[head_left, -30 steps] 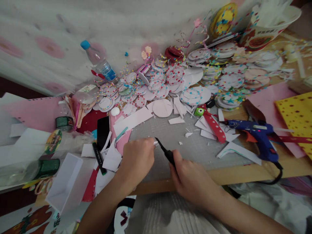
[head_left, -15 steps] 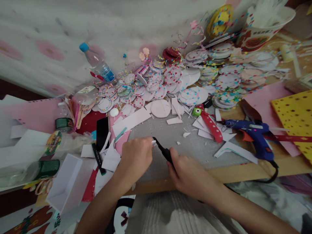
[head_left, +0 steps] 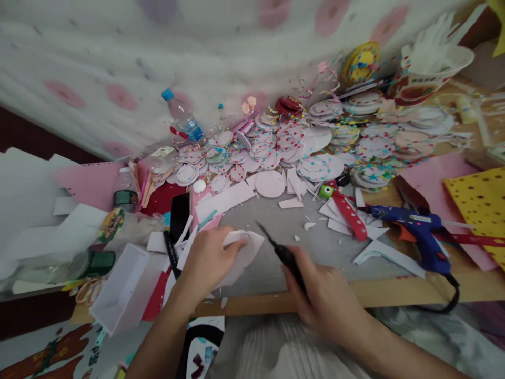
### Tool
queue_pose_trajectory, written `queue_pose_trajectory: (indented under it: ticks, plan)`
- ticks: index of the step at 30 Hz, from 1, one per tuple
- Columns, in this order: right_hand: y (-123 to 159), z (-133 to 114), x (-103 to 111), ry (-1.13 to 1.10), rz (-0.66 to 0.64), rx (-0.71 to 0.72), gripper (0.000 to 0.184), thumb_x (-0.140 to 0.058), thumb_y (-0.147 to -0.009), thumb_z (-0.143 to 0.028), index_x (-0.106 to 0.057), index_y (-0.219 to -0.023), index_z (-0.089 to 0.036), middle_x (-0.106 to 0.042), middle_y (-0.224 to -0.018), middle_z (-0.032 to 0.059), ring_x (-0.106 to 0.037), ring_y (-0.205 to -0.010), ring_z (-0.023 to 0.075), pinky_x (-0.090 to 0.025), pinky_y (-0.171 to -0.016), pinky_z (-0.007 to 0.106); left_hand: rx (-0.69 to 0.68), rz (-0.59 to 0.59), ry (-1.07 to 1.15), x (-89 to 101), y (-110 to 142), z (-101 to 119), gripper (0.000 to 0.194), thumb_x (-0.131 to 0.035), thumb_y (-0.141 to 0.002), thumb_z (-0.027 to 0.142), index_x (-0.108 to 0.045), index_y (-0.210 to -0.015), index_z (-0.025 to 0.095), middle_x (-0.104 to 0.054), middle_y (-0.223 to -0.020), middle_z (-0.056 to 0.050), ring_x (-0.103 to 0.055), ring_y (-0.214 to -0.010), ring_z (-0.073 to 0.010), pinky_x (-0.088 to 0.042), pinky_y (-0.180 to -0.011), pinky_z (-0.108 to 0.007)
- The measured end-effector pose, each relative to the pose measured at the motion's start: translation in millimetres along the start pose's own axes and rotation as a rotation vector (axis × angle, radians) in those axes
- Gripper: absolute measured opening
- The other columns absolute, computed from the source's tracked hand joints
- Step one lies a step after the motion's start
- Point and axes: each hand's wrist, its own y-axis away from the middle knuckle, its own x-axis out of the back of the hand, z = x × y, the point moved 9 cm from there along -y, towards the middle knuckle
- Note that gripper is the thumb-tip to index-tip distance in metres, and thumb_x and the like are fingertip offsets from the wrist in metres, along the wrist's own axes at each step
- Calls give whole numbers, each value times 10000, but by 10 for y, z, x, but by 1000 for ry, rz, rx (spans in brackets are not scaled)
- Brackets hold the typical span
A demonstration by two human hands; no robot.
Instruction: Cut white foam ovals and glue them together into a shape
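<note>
The left hand (head_left: 211,259) has its thumb and fingers clamped on a piece of white paper (head_left: 249,249), which is held up over the grey mat (head_left: 272,273) near the front edge of the table (head_left: 256,304). The right hand (head_left: 315,287) is closed around the black handle of a knife (head_left: 287,256), its thin blade slanting up and away, the tip just beyond the paper's right corner and apart from it. The blade lies close to the left fingers, so a slip of the handle or a quick swing leftward could nick them; the thin paper, gripped only at one side, could also bend and let a cut wander. Scraps (head_left: 309,226) on the mat could get dragged under the work. The mat gives both hands a modest open patch, widest to the right of the blade. Past it, the blue glue gun (head_left: 408,217) and a red strip (head_left: 350,215) limit reach rightward, the stacked paper discs (head_left: 315,167) close off the back, and a phone (head_left: 180,211) and a black marker (head_left: 172,255) crowd the left. Toward the body, the table edge is near, so anything dropped there could fall off.
</note>
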Motion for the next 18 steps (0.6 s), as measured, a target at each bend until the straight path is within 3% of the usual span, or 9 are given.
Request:
queue_pose_trajectory:
  ticks: [2,5,9,12,15,18]
  plan:
    - [15,85,151,6,128,-55,261,-341,-955,-276,-408,-1180,-162,-641,-593,-9,-608,-412,183,-305,-414,251,68,79,189,29,45,-235,200,-641,-794,360,-706,-836,175,-722,-751,-37,-652,-679,-199,-451,-583,-267]
    - [-4,351,273,219,236,-229,331,-361,-954,-379,-441,-1192,-162,-640,-599,13,-619,-434,220,-302,-406,260,156,132,559,-54,171,-563,262,-677,-773,404,-699,-891,172,-728,-800,-47,-661,-687,-202,-489,-590,-276]
    - [-131,682,108,476,100,-348,317,-401,-946,-371,-508,-1167,-170,-696,-820,93,-670,-600,255,-331,-444,275,208,133,939,-273,352,-773,252,-648,-813,400,-678,-952,192,-731,-875,-55,-675,-739,-209,-519,-616,-279]
    - [-185,770,22,538,87,-324,316,-431,-937,-371,-543,-1152,-168,-660,-982,119,-661,-726,256,-420,-526,310,199,153,986,-360,437,-790,235,-618,-838,386,-663,-971,197,-725,-939,-54,-672,-836,-218,-529,-695,-284]
    - [-200,612,77,501,226,-211,339,-468,-917,-395,-573,-1121,-144,-600,-1046,158,-599,-949,312,-479,-752,416,165,193,897,-349,508,-730,248,-609,-844,392,-645,-985,190,-704,-995,-47,-648,-944,-221,-510,-799,-282]
    - [-219,343,65,114,275,-101,340,-498,-904,-406,-547,-1138,-164,-582,-1063,147,-572,-985,283,-475,-839,424,129,164,840,-337,580,-594,236,-584,-859,389,-632,-979,192,-688,-964,-35,-638,-927,-203,-492,-797,-260]
